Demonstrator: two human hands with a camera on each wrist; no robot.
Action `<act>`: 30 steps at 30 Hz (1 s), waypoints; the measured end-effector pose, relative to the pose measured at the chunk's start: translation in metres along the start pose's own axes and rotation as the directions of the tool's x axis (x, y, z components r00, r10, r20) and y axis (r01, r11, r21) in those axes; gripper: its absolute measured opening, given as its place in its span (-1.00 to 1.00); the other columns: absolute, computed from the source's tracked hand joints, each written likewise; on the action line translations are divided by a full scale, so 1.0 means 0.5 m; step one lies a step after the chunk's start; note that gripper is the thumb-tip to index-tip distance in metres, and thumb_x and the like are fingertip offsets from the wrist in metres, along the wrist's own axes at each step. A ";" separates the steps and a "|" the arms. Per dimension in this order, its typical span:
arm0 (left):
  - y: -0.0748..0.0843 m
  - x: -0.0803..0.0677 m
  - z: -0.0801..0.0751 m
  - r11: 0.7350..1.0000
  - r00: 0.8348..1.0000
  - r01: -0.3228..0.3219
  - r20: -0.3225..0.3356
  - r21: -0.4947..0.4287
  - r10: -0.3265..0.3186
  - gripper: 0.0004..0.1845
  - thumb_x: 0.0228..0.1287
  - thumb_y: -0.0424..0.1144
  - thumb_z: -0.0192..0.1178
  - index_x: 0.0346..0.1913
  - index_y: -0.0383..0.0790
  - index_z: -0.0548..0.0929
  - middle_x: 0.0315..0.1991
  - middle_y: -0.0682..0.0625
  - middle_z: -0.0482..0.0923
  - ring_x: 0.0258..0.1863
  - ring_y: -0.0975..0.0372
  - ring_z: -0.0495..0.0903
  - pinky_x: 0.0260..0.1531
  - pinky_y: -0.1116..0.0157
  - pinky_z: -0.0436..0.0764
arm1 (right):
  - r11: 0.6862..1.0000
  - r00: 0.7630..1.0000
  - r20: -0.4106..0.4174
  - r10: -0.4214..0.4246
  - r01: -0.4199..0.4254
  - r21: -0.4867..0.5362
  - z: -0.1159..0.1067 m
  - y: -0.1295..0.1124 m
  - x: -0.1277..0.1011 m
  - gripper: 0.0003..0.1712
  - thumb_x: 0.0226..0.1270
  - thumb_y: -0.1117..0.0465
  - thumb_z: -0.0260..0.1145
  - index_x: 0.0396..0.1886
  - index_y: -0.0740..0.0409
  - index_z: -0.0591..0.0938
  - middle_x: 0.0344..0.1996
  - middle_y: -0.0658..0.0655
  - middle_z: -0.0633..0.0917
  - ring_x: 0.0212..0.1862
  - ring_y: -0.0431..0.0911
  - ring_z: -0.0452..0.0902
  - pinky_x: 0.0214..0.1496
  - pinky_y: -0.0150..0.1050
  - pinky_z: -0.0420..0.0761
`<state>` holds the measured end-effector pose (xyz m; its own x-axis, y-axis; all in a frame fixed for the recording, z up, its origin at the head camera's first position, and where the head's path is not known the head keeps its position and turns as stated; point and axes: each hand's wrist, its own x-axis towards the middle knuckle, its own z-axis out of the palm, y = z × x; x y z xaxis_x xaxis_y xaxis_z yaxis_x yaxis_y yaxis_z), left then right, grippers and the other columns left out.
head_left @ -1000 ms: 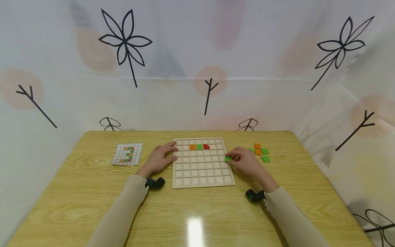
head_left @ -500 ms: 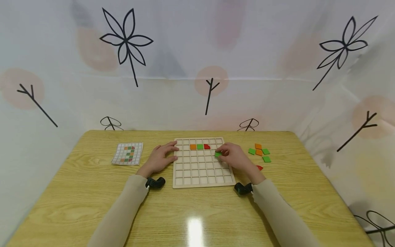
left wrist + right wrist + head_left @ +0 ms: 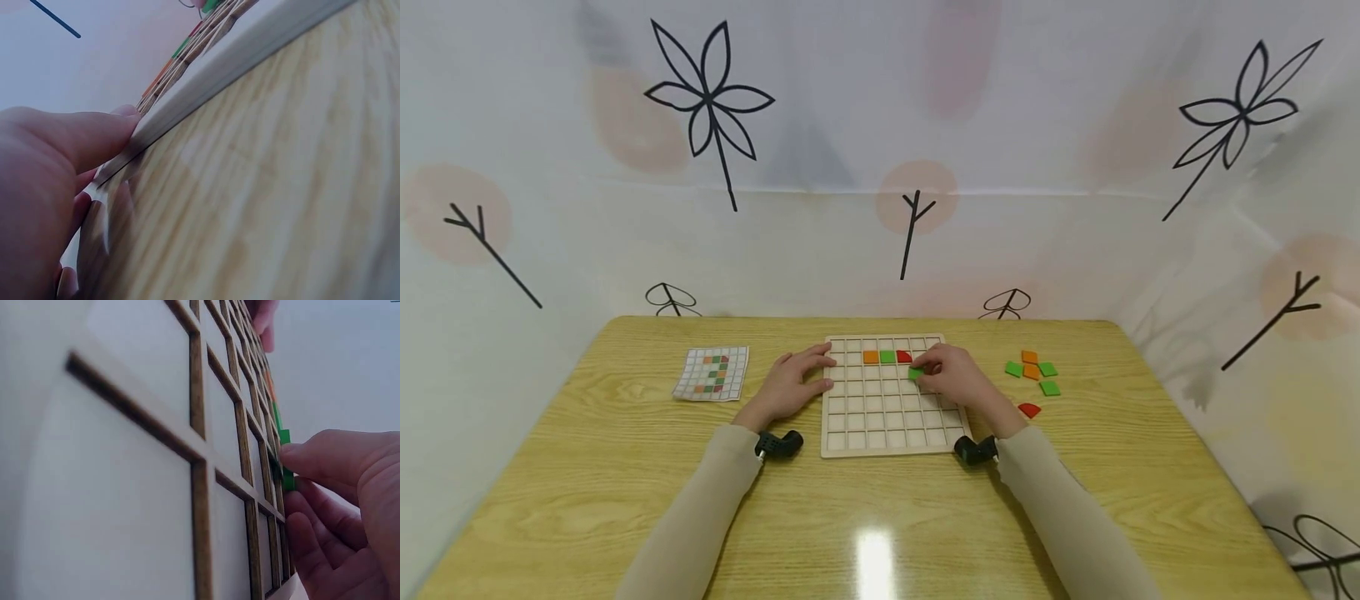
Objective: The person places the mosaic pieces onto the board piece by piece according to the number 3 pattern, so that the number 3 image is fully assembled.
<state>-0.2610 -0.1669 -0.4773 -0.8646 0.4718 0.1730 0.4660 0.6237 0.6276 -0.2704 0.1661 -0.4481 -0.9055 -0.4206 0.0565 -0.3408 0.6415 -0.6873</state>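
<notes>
A wooden grid board (image 3: pixel 876 421) lies mid-table. An orange square tile (image 3: pixel 870 357), a green square tile (image 3: pixel 887 357) and a red quarter-round tile (image 3: pixel 904 356) sit side by side in one of its upper rows. My right hand (image 3: pixel 957 377) pinches another green square tile (image 3: pixel 288 481) between thumb and fingers, close over the grid just below the red tile. My left hand (image 3: pixel 784 386) rests at the board's left edge, fingers spread, thumb (image 3: pixel 119 134) touching the rim in the left wrist view.
Right of the board lie several loose tiles: orange squares (image 3: pixel 1030 357), green squares (image 3: pixel 1049 388) and a red quarter-round piece (image 3: pixel 1028 410). A paper card (image 3: pixel 687 385) printed with a coloured grid pattern lies left of my left hand. Patterned cloth (image 3: pixel 820 267) hangs behind the table.
My right hand has moved left from the board's right edge, carrying the green tile over the grid. The loose red tile has come into sight. My left hand stays put.
</notes>
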 end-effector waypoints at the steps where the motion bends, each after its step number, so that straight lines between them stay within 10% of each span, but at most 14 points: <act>1: 0.000 0.000 0.001 1.000 1.000 0.000 -0.002 -0.002 0.000 -0.58 0.48 -0.08 0.17 0.28 -0.16 0.57 0.51 -0.02 0.20 0.49 0.06 0.17 0.46 -0.13 -0.12 | 1.000 1.000 0.009 0.012 -0.012 0.005 -0.001 0.000 0.002 -0.74 0.29 0.28 0.42 -0.02 0.13 0.75 -0.22 0.03 0.63 -0.22 -0.08 0.51 -0.19 -0.17 0.58; 30: 0.001 0.001 0.001 1.000 1.000 -0.011 -0.003 0.000 0.011 -0.58 0.48 -0.08 0.18 0.28 -0.17 0.57 0.52 -0.03 0.19 0.49 0.05 0.17 0.45 -0.15 -0.12 | 0.987 0.987 0.077 0.140 -0.145 0.065 0.004 -0.016 0.012 -0.73 0.40 0.26 0.32 0.05 0.13 0.71 -0.19 0.09 0.59 -0.19 -0.01 0.42 -0.13 -0.14 0.47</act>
<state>-0.2611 -0.1664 -0.4772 -0.8600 0.4766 0.1821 0.4753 0.6184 0.6259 -0.2726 0.1571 -0.4439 -0.9222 -0.3745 -0.0958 -0.1886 0.6523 -0.7341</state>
